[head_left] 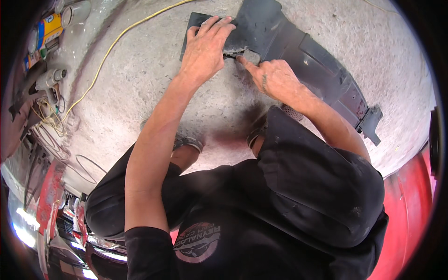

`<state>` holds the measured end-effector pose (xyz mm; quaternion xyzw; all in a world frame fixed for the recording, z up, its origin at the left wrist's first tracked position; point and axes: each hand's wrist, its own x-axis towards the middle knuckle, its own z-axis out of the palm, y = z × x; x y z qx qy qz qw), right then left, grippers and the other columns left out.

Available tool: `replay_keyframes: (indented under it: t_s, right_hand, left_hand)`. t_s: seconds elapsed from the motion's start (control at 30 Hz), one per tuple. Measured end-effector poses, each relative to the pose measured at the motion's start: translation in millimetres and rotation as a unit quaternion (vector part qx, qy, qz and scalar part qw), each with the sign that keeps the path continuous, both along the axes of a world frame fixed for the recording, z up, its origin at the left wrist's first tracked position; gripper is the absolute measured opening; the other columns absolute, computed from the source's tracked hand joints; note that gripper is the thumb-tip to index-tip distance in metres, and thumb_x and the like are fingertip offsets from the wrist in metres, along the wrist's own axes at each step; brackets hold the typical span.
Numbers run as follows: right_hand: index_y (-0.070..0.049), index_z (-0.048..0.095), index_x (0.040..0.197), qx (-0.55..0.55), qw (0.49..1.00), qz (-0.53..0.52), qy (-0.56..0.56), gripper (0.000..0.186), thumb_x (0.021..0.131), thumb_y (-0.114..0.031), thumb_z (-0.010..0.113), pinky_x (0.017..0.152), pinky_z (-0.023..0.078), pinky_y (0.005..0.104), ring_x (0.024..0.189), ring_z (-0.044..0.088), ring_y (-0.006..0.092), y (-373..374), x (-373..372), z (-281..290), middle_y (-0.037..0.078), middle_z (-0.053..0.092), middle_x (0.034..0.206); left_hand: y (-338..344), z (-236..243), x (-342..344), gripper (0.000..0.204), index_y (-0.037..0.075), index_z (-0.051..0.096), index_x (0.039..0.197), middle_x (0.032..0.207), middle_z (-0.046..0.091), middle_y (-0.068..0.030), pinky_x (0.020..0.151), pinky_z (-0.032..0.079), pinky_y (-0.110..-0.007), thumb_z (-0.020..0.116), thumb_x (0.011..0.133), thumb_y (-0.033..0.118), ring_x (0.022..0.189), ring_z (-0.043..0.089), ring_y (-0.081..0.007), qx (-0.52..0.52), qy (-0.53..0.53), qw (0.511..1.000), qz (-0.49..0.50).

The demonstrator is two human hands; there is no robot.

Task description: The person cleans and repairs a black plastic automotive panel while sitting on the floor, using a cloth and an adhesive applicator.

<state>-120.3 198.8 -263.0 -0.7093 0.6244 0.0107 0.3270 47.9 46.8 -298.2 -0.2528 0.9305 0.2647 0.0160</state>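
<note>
A long black plastic panel [322,60], which looks like a car's inner trim or liner piece, lies on the rough floor ahead of me. My left hand [205,46] rests on its left end with the fingers stretched over the surface. Beside it is a broken or notched edge of the panel, with a dark gap. There my right hand [277,79] touches the edge with its outstretched index finger. The other right fingers are curled, and no tool shows in them; their undersides and the thumb are hidden.
A yellow cord [114,49] runs across the floor on the left. Near it lie a grey heat-gun-like tool [50,79], a blue and yellow can [50,28] and tangled cables [51,123]. Red car panels [406,205] flank me. My shoes [256,133] are close to the panel.
</note>
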Motion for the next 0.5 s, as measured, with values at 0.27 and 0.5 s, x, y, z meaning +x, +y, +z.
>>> replay_keyframes:
  t_s: [0.27,0.5]
  right_hand:
    - [-0.002,0.05,0.15,0.051,0.999,-0.001,0.014,0.061,0.09,-0.009,0.058,0.065,0.058,0.0438,0.069,0.073,0.0336,-3.7,2.3,10.9,0.018,0.072,0.075]
    - [0.0,0.047,0.152,0.034,0.999,0.005,0.017,0.064,0.09,-0.008,0.058,0.065,0.058,0.0438,0.068,0.073,0.0336,1.6,3.2,7.3,0.018,0.073,0.075]
  left_hand:
    - [-7.4,-3.1,-3.2,0.058,0.015,0.057,0.14,0.154,0.053,0.0022,0.119,0.032,-0.056,0.067,0.086,-0.003,0.147,0.042,-0.0267,-0.01,0.002,1.0,-0.012]
    - [-16.4,1.2,0.1,0.063,0.021,0.057,0.142,0.154,0.052,0.003,0.126,0.023,-0.061,0.071,0.085,0.0,0.149,0.039,-0.028,0.019,-0.007,0.999,-0.029]
